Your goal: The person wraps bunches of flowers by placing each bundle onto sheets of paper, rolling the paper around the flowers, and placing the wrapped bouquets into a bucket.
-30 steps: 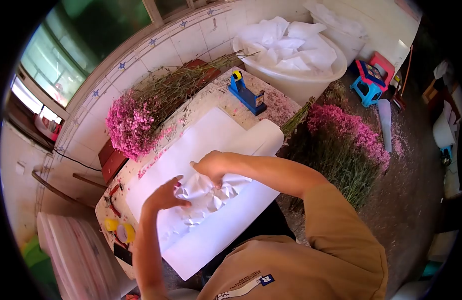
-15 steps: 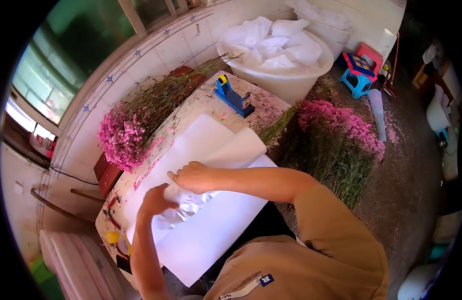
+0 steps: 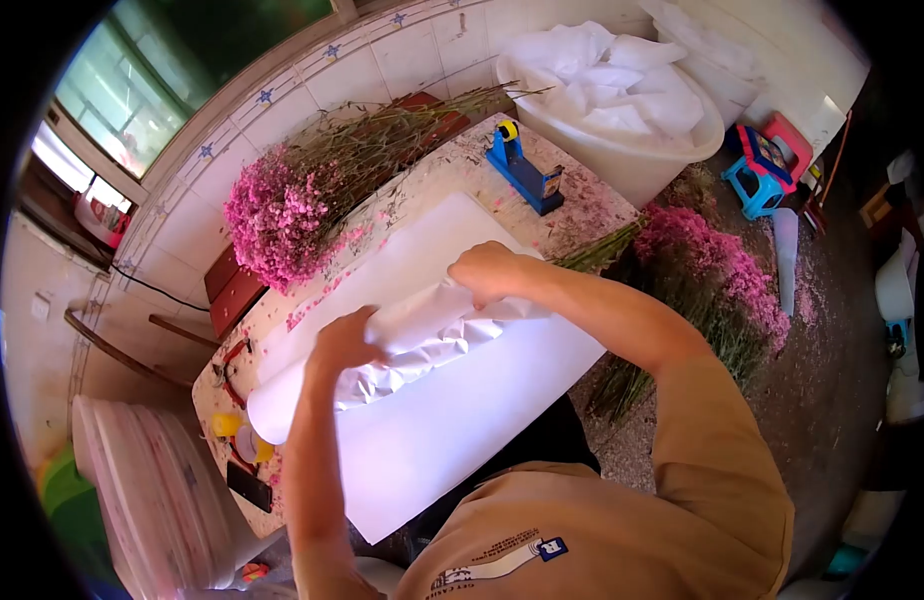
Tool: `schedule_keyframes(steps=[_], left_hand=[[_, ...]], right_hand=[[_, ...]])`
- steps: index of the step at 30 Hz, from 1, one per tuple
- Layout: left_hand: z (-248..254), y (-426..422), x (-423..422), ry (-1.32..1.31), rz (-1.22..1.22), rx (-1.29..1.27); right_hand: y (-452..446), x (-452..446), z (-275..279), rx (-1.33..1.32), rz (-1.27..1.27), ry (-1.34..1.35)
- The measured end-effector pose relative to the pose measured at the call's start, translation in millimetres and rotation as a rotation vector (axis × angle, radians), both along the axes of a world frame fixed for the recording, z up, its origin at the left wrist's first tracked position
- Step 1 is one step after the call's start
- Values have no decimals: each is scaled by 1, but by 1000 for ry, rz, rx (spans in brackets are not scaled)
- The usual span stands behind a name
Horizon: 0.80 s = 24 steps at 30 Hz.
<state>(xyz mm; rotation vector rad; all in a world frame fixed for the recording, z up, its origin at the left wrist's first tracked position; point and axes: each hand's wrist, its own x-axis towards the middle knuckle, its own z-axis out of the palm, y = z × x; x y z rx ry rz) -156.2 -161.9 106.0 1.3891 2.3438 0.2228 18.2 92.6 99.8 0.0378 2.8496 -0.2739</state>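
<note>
Our left grip (image 3: 344,340) and right grip (image 3: 490,274) have spread apart, lengthening the fold across the white paper (image 3: 462,410) beneath them: right curled around its folded edge, left blurred, thumb and fingers parted.

In the upper right of the frame I see a wide white plastic tub (image 3: 637,165) and a small light-blue plastic stool (image 3: 750,194). A flat black phone (image 3: 250,486) lies lower left on my pale bench (image 3: 469,158); a green-tinted glass window (image 3: 147,90) is upper left.
</note>
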Motion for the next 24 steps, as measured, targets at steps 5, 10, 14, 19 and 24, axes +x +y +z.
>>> schedule_keyframes(steps=[5,10,14,19,24], left_hand=[[11,64,64,104,61,-70],[-21,38,87,248,58,108],[-59,23,106,539,-28,483],[-35,45,145,397,4,498],[-44,71,184,426,-143,292]], right_hand=[[3,14,6,-15,6,10],[23,43,3,-45,-77,14],[27,63,-12,105,-40,-37],[8,88,-34,174,-21,235],[-9,131,-70,291,33,583]])
